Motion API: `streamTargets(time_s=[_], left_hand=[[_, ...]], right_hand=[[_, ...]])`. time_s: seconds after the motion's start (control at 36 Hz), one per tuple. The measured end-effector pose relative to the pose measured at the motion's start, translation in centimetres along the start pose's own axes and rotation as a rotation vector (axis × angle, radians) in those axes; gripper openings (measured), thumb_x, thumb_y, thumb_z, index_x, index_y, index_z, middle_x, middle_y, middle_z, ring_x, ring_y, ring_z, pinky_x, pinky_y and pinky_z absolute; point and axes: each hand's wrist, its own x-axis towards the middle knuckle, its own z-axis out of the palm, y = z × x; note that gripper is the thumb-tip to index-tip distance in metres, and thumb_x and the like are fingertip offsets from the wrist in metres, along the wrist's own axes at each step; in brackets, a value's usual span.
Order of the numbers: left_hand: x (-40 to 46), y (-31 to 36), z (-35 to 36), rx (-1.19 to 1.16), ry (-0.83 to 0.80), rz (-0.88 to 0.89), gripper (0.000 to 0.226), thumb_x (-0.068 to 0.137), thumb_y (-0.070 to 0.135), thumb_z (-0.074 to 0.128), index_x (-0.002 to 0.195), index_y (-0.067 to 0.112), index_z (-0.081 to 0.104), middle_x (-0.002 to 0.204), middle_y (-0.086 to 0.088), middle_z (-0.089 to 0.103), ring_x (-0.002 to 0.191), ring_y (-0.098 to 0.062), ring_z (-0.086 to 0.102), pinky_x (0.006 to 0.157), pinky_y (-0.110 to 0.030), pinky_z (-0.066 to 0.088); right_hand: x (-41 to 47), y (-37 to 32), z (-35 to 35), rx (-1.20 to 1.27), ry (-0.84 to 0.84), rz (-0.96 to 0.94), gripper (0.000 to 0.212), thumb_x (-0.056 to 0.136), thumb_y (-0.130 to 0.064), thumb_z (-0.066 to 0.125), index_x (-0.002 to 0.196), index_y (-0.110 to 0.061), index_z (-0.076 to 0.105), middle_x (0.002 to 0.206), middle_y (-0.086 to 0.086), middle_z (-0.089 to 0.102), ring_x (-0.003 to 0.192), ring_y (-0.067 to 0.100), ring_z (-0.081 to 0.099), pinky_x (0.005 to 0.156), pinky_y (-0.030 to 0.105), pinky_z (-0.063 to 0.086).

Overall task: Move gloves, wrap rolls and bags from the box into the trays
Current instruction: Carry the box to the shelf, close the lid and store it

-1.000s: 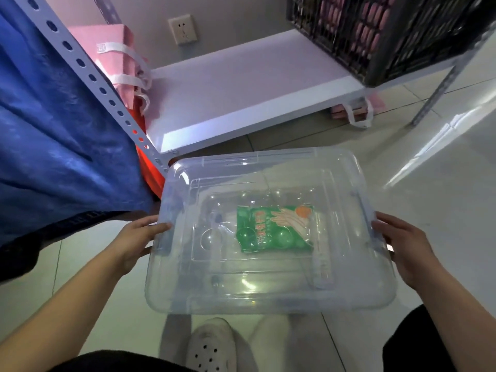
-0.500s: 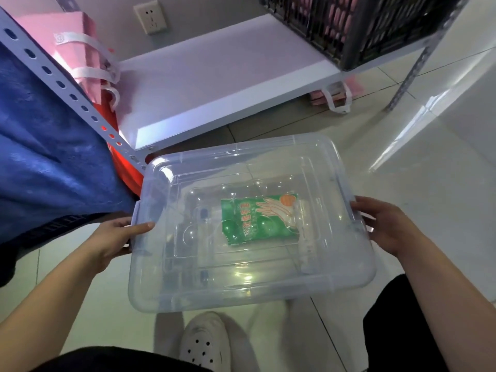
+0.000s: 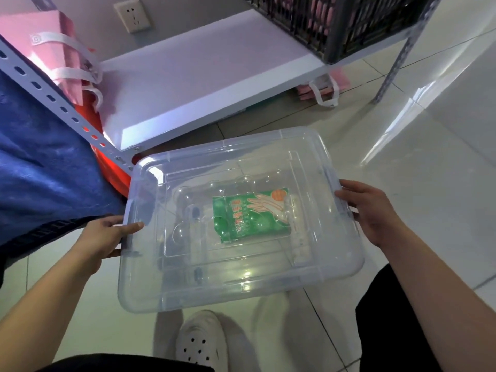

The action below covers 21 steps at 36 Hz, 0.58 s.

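Both hands carry the clear plastic box (image 3: 241, 218) above the tiled floor: my left hand (image 3: 103, 238) grips its left end, thumb on the lid, while my right hand (image 3: 371, 210) curls round the right-end latch. Inside, under the shut lid, lies a green glove packet (image 3: 252, 214). Ahead stands a white shelf (image 3: 204, 73) with a black crate (image 3: 349, 25); blue cloth (image 3: 40, 162) hangs left.

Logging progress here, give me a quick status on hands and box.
Both hands, left and right, grip the clear box by its ends. Lid on, green glove pack inside. Shelf post close on left.
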Motion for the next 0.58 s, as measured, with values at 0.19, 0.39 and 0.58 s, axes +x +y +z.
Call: streamTargets(time_s=[0.19, 0.39, 0.58], left_hand=[[-0.8, 0.5, 0.2, 0.006, -0.005, 0.013, 0.034, 0.082, 0.015, 0.076, 0.114, 0.008, 0.069, 0.105, -0.016, 0.071, 0.093, -0.034, 0.067, 0.056, -0.033, 0.059], [-0.8, 0.8, 0.0, 0.014, -0.038, -0.006, 0.034, 0.082, 0.013, 0.075, 0.115, 0.007, 0.069, 0.106, -0.017, 0.072, 0.096, -0.038, 0.067, 0.062, -0.038, 0.059], [-1.2, 1.0, 0.4, 0.008, -0.067, -0.005, 0.033, 0.084, 0.015, 0.073, 0.117, 0.009, 0.069, 0.108, -0.015, 0.072, 0.097, -0.036, 0.067, 0.058, -0.034, 0.060]], right_hand=[[0.4, -0.4, -0.6, 0.166, 0.006, 0.120, 0.059, 0.053, -0.010, 0.082, 0.110, 0.001, 0.069, 0.089, 0.009, 0.070, 0.075, 0.018, 0.062, 0.079, 0.029, 0.048], [0.3, -1.4, -1.9, 0.331, -0.161, 0.192, 0.037, 0.056, -0.011, 0.076, 0.093, -0.007, 0.076, 0.091, 0.004, 0.072, 0.076, 0.012, 0.067, 0.069, 0.020, 0.057], [0.5, -0.5, -2.9, 0.055, -0.177, 0.010, 0.042, 0.084, 0.006, 0.053, 0.115, -0.014, 0.072, 0.117, 0.009, 0.070, 0.103, 0.024, 0.064, 0.093, 0.038, 0.045]])
